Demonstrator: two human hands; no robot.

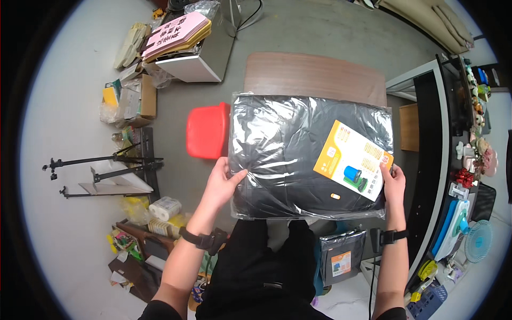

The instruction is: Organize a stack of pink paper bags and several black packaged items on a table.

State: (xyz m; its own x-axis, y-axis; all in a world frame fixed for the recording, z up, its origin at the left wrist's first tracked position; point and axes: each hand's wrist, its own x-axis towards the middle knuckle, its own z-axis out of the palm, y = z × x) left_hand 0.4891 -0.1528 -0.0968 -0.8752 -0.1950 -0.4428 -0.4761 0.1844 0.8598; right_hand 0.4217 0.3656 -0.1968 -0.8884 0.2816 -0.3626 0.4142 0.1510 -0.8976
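A large flat pack of black bin bags (pixel 288 154) in clear, shiny wrapping is held level in front of me. On its right part lies an orange and white label card (pixel 352 160) with a picture of a blue bin. My left hand (pixel 224 181) grips the pack's left edge, thumb on top and the other fingers partly hidden. At the opposite edge my right hand (pixel 393 184) is closed on the pack, its thumb by the corner of the card. A second, similar pack (pixel 341 258) sits low near my right leg.
Beyond the pack is a brown tabletop (pixel 314 74). To its left stands a red plastic stool (pixel 205 130). Folded tripods (pixel 117 162) and boxes (pixel 141 101) line the left wall. A black-and-grey shelf (pixel 434 133) runs along the right, near a light blue fan (pixel 479 241).
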